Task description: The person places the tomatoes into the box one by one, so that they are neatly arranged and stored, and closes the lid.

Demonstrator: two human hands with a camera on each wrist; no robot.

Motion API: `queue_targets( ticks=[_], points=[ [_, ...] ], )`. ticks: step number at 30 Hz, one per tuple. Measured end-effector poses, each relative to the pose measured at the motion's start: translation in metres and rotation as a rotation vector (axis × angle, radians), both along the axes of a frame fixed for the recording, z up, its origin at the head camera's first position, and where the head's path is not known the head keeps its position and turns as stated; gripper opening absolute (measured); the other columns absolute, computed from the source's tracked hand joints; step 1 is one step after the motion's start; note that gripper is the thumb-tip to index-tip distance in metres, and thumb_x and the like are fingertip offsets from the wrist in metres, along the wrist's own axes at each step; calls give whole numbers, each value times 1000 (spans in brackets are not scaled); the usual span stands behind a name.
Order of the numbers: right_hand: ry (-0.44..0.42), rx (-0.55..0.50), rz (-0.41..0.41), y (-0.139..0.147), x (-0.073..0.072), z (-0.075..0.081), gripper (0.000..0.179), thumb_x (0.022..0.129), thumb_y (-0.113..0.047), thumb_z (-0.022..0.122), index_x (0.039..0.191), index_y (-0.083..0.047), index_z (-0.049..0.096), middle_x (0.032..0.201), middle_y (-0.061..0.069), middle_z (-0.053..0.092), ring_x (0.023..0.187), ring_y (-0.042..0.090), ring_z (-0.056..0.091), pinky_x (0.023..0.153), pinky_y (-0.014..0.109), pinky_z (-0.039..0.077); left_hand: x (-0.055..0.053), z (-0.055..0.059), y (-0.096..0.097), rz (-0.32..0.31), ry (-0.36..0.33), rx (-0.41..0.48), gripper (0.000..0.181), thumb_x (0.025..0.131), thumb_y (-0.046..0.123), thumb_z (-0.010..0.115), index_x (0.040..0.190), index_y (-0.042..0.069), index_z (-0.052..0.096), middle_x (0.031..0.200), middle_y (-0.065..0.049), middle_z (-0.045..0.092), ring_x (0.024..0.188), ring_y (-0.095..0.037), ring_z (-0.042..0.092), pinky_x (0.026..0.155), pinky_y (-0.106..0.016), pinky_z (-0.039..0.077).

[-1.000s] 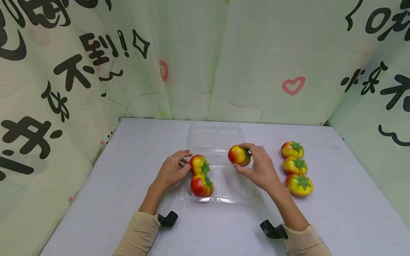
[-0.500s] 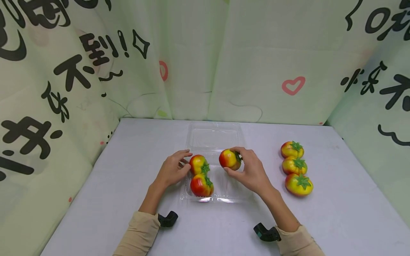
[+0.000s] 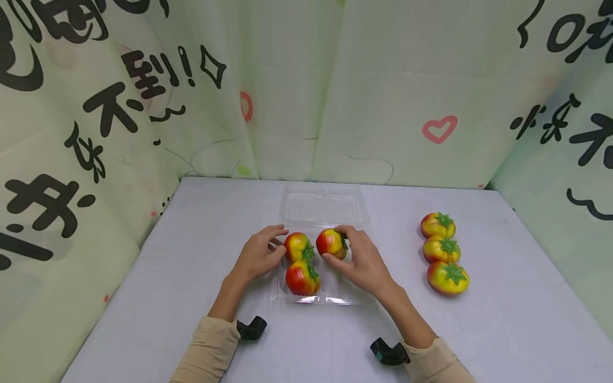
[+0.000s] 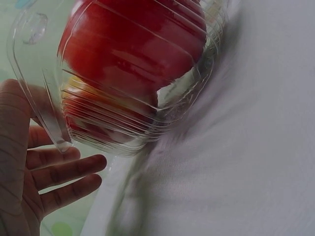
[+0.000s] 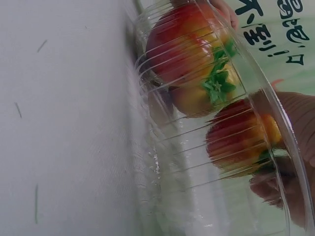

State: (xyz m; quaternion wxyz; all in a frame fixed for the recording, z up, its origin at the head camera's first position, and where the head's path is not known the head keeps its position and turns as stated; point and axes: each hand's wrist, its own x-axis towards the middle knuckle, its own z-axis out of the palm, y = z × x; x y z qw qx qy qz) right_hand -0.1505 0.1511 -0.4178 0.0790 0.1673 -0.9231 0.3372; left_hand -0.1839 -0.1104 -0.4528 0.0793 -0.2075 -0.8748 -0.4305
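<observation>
Soft green cloth curtain (image 3: 383, 42), my left: thick black letters (image 3: 112, 109) "不到!", black four-point star outline (image 3: 213, 66) | back: pinkish-red heart outline (image 3: 424, 129) | other black letters (image 3: 43, 202): I can't read them

Pale green cloth (image 3: 287, 133) hangs like walls behind the white table (image 3: 536, 319) and along its left and right sides. Big black writing (image 3: 106, 119) covers the side walls. The back has a red heart (image 3: 437, 140) and soft folds. The light is soft and even.
</observation>
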Motion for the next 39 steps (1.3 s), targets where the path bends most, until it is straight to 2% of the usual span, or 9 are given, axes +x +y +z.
queue_targets(
  ticks=[7,15,27,39],
  points=[
    [-76,-2,-13,-7,-1,-5,65,85,-29,83,138,-7,51,129,12,64,118,31,58,103,52,52,0,0,0,3,-3,-4,39,88,10,64,125,-1,70,139,-18,63,95,-28,73,84,-41,62],
    [-53,-1,-19,-13,-2,-6,62,86,-28,82,135,-3,53,128,14,64,114,31,59,99,49,55,1,2,0,16,-4,-11,40,89,11,64,126,-1,69,138,-17,64,95,-28,73,85,-41,62],
    [-76,-20,-43,-15,-3,-10,60,83,-26,85,130,-1,56,123,16,64,109,31,63,91,44,60,1,0,-1,22,-3,-10,42,87,11,65,127,-1,69,138,-17,64,95,-28,73,84,-42,62],
    [-101,-5,-79,-13,0,-5,70,83,-32,85,137,-2,55,135,18,61,118,36,60,93,48,58,0,1,-2,8,-9,-7,41,89,11,63,127,-2,68,138,-17,64,95,-28,73,85,-41,62]
  ],
)
